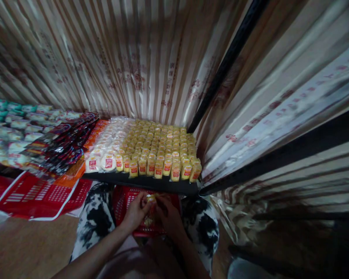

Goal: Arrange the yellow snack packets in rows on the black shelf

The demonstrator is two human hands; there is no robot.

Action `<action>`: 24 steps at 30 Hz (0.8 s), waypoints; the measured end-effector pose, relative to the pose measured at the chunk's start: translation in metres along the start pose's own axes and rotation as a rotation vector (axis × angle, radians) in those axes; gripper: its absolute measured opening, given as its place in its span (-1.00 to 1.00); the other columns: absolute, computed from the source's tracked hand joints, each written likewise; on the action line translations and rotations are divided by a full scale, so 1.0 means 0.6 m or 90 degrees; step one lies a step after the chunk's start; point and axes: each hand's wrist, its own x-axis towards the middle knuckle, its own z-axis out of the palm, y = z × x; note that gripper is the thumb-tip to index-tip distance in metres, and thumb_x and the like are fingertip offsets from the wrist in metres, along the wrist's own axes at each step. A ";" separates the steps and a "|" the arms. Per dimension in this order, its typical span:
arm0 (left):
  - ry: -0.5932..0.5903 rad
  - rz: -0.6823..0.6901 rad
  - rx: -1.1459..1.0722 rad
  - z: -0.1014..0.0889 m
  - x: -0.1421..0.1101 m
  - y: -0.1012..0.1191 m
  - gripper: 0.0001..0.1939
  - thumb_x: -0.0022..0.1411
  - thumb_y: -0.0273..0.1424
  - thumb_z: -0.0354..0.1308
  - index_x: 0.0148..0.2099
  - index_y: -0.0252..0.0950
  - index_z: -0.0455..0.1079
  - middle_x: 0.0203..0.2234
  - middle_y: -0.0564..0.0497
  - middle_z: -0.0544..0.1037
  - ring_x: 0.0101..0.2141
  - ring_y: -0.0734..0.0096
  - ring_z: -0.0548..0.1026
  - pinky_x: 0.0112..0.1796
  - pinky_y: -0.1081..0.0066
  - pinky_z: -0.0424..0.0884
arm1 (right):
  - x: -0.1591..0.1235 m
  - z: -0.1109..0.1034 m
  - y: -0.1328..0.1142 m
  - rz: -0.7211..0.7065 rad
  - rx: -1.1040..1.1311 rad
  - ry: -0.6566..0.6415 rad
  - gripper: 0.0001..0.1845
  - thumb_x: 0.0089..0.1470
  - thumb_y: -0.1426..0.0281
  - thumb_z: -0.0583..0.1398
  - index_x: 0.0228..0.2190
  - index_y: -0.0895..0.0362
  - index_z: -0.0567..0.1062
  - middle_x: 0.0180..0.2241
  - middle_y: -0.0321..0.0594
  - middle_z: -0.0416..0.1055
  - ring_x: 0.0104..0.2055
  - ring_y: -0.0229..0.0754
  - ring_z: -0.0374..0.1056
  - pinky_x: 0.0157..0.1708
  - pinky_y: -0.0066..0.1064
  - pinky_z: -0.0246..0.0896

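Note:
My left hand and my right hand meet over a red plastic basket between my knees. Closed fingers of both hands pinch a small yellow wrapped snack, partly hidden by them. More yellowish packets seem to lie in the basket below, but they are too dark to make out. Just beyond the basket, rows of yellow snacks in clear wrappers with red labels stand on a black shelf. White round snacks in clear wrappers stand left of them.
Dark packets and orange packets overlap farther left, beside white and green wrapped goods. Another red basket hangs low at left. Printed plastic sheeting walls the back, with black poles at the right.

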 end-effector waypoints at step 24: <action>0.092 0.242 0.357 0.063 0.127 0.148 -0.69 0.23 -0.44 -0.03 0.02 -0.35 0.22 -0.16 -0.15 0.44 -0.17 0.26 0.43 -0.14 0.31 0.34 | 0.097 -0.068 0.039 -0.165 0.106 0.166 -0.57 0.17 0.35 -0.06 0.06 0.11 0.28 0.04 -0.04 0.27 0.03 -0.16 0.27 -0.12 -0.30 0.37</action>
